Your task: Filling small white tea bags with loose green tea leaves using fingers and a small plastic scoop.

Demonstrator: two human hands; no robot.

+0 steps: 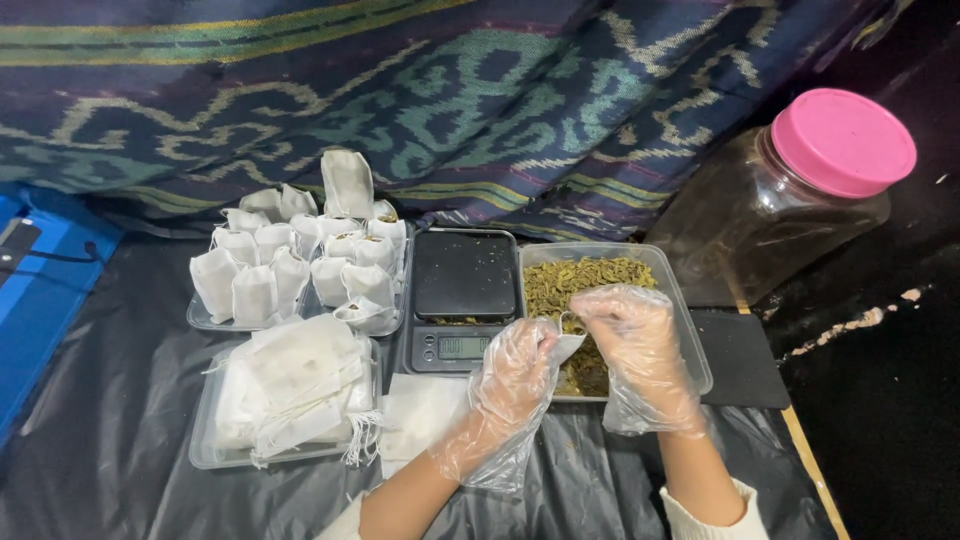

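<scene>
Both of my hands wear loose clear plastic gloves. My left hand holds a small white filter bag by its mouth over the near edge of a clear plastic tub of dried green-brown herb. My right hand is pinched at the bag's open top, fingers bent down over the herb. A small black digital scale with a lit display sits just left of the tub, touching it.
A clear tray of several filled white bags stands behind left. A nearer tray holds a heap of empty bags. A brown jar with a pink lid lies at back right. Patterned cloth hangs behind; black plastic sheeting covers the surface.
</scene>
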